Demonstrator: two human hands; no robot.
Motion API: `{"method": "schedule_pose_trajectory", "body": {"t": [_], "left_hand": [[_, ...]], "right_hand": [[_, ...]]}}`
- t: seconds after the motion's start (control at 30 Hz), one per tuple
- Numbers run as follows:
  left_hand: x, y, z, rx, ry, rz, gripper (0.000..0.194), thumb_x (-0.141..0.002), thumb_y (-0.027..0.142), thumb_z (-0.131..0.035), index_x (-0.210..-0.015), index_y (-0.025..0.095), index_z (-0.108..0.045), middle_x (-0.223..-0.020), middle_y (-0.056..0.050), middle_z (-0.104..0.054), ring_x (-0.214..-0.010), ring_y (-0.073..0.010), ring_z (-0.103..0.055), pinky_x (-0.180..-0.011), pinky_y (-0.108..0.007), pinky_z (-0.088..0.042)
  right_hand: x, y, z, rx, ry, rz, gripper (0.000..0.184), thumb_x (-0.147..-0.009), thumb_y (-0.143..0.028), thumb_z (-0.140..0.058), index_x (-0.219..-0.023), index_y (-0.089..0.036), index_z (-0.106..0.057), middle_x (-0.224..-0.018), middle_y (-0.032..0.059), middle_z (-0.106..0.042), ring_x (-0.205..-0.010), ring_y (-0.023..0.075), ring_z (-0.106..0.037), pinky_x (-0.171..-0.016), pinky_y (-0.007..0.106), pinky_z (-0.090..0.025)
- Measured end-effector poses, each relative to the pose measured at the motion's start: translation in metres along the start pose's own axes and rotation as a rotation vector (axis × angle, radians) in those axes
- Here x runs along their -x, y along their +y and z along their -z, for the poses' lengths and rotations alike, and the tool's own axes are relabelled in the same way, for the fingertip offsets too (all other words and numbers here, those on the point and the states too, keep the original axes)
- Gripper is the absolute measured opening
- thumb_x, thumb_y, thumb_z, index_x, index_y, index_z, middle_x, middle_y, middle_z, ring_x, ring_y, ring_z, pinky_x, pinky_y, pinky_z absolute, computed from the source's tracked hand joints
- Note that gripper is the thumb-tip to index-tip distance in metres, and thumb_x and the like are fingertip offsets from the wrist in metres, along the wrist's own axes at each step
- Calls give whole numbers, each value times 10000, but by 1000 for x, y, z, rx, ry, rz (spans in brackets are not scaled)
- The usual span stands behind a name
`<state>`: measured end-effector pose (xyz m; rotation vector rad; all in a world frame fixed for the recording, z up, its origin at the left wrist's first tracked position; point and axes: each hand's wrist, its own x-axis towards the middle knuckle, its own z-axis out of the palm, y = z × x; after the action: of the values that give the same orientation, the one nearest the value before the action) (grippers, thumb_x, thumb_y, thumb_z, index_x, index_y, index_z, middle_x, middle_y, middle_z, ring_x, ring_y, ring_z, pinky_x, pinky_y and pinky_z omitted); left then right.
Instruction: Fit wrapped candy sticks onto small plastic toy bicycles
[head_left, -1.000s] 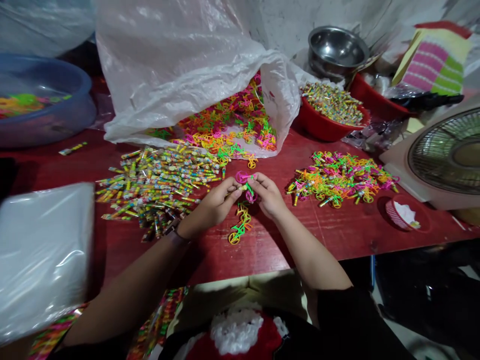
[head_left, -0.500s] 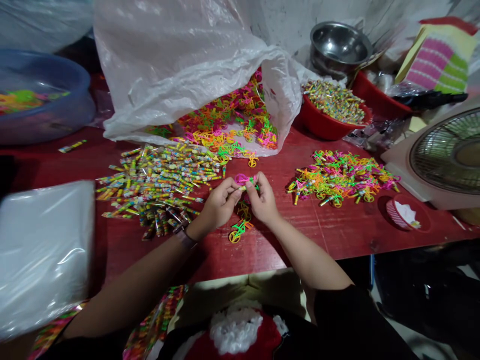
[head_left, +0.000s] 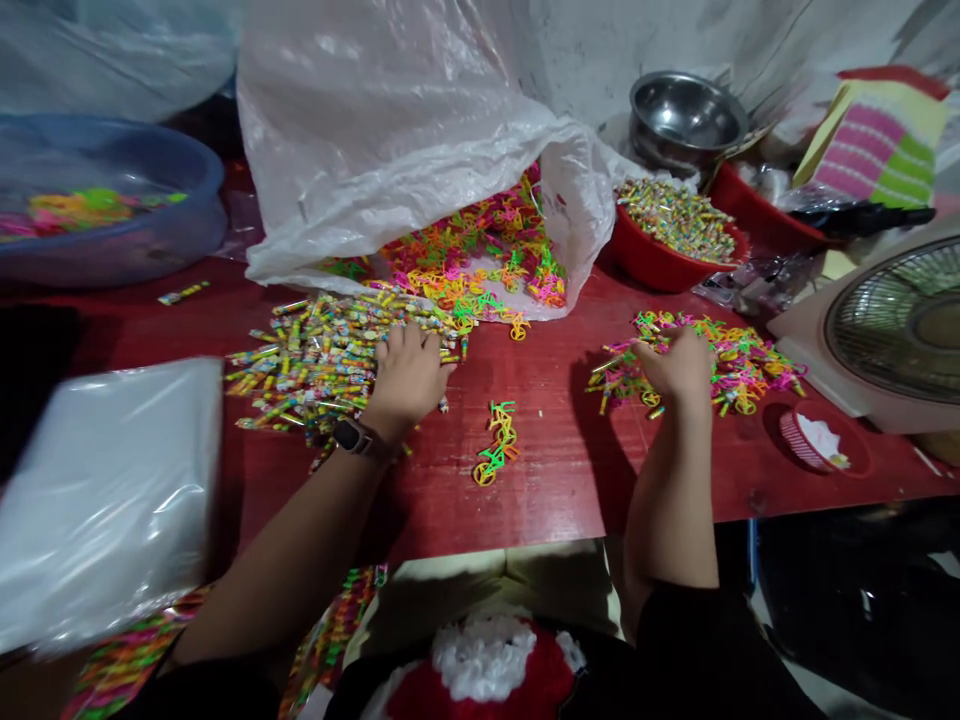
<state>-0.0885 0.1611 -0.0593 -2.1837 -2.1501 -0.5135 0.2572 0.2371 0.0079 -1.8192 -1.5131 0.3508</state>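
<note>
My left hand, with a dark band on its wrist, rests on the right side of a pile of wrapped candy tubes. Its fingers are apart, and their tips dip among the tubes. Over on the right, my right hand is over a heap of small plastic toy bicycles with candy tubes among them. Thumb and fingers stand apart there, though the fingertips are partly hidden. Between the hands, a few green, yellow and orange toy bicycles lie in a short row on the red table.
Behind, a large plastic bag spills toy bicycles. A red bowl of small wrapped pieces, a steel bowl and a fan stand right. At left are a blue basin and a stack of clear plastic bags.
Both hands were together at the middle, holding a pink toy bicycle and a candy tube. They have parted: the left to the tube pile, the right to the bicycle heap. The view shifted slightly.
</note>
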Motion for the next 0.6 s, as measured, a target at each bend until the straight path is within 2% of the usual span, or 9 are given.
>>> {"method": "schedule_pose_trajectory", "body": {"t": [0.03, 0.1, 0.17, 0.23, 0.3, 0.37, 0.47, 0.53, 0.6], "left_hand": [[-1, -2, -3, -54, -21, -5, 348, -972, 358, -542, -1169, 89, -643, -1306, -288, -558, -1248, -484, -469, -990, -593, -392], [-2, -3, -10, -97, -64, -52, 324, -983, 310, -504, -1158, 80, -652, -1279, -290, -582, -1218, -488, -476, -958, -598, -391], [-2, 0, -18, -106, -90, -90, 324, -1003, 235, -416, -1161, 82, -655, -1229, -278, -622, -1207, -481, -477, -944, -598, -382], [-2, 3, -22, -116, -91, -118, 359, -1006, 161, -334, -1149, 101, -658, -1185, -262, -656, -1217, -464, -475, -948, -593, -368], [-1, 5, -23, -124, -74, -148, 377, -1005, 131, -300, -1127, 118, -656, -1167, -250, -676, -1224, -440, -488, -959, -577, -363], [-1, 5, -22, -96, -56, -151, 360, -1031, 183, -303, -1115, 123, -648, -1143, -238, -693, -1183, -409, -541, -963, -546, -375], [-3, 5, -17, 76, 10, -90, 395, -1077, 310, -285, -1198, 131, -616, -1156, -207, -714, -1101, -344, -636, -958, -461, -419], [-2, 6, -12, 228, 76, -41, 424, -1088, 384, -286, -1296, 156, -577, -1192, -176, -722, -1054, -306, -678, -912, -397, -450], [0, 10, -8, 339, 122, 16, 447, -1080, 462, -324, -1344, 176, -545, -1129, -142, -740, -954, -288, -706, -818, -356, -463]], "right_hand": [[-1, -3, -1, 65, 57, 30, 360, -790, -209, -711, -1127, -108, -633, -1216, 259, -625, -1131, 330, -531, -989, 534, -388], [6, -17, -23, 180, 63, 170, 369, -852, -253, -673, -1199, -133, -630, -1282, 215, -614, -1218, 314, -505, -1074, 522, -356], [14, -36, -63, 217, -72, 319, 256, -895, -301, -650, -1115, -173, -679, -1182, 140, -677, -1153, 271, -568, -1067, 437, -398], [18, -52, -109, 231, -236, 387, 253, -920, -301, -641, -1112, -140, -675, -1144, 163, -695, -1076, 270, -619, -997, 390, -450], [15, -61, -147, 263, -283, 318, 393, -967, -343, -608, -1245, -65, -603, -1212, 243, -665, -1094, 308, -631, -963, 402, -470], [8, -62, -170, 266, -287, 233, 474, -988, -355, -594, -1320, -23, -533, -1291, 293, -620, -1147, 338, -621, -955, 409, -477], [2, -58, -175, 236, -325, 194, 327, -970, -292, -623, -1203, -65, -595, -1196, 250, -673, -1091, 320, -650, -902, 368, -492], [9, -56, -164, 227, -324, 209, 202, -976, -261, -607, -1114, -114, -614, -1120, 206, -695, -1035, 292, -659, -873, 341, -487], [26, -57, -148, 138, -236, 303, 151, -1026, -283, -524, -1063, -154, -593, -1099, 170, -684, -1014, 259, -638, -876, 329, -469]]}}
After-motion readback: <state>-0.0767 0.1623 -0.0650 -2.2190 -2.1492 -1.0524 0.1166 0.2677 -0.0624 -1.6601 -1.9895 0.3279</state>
